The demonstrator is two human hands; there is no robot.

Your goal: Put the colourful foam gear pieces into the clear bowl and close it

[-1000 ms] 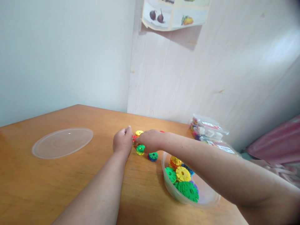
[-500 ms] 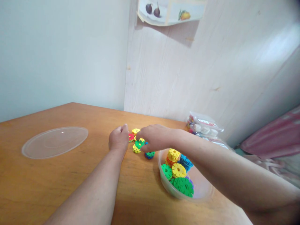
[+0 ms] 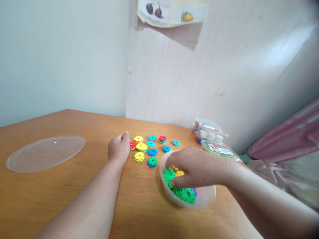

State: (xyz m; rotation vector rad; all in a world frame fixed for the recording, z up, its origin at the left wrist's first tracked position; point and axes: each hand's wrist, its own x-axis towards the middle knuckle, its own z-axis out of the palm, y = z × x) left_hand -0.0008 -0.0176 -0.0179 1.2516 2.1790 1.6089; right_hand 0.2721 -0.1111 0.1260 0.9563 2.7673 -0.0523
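My left hand point(image 3: 119, 148) rests on the wooden table point(image 3: 62, 196), fingers curled, its fingertips against a red disc point(image 3: 132, 145) at the edge of a cluster of flat plastic discs point(image 3: 149, 148) in yellow, blue, green and red. My right hand point(image 3: 193, 167) reaches down into a clear plastic bowl point(image 3: 206, 198) that holds more discs, mostly green point(image 3: 187, 194). Its fingers curl over the discs inside; whether they grip one is hidden.
A clear round lid point(image 3: 45, 153) lies flat at the table's left. Clear plastic packs point(image 3: 209, 132) with coloured contents stand by the wall at the back right. A fruit poster point(image 3: 171, 11) hangs above. Pink fabric point(image 3: 289, 139) lies beyond the table's right edge.
My right hand left the cluster of discs and moved right and toward me into the bowl. The discs it covered now show. My left hand stayed by the red disc.
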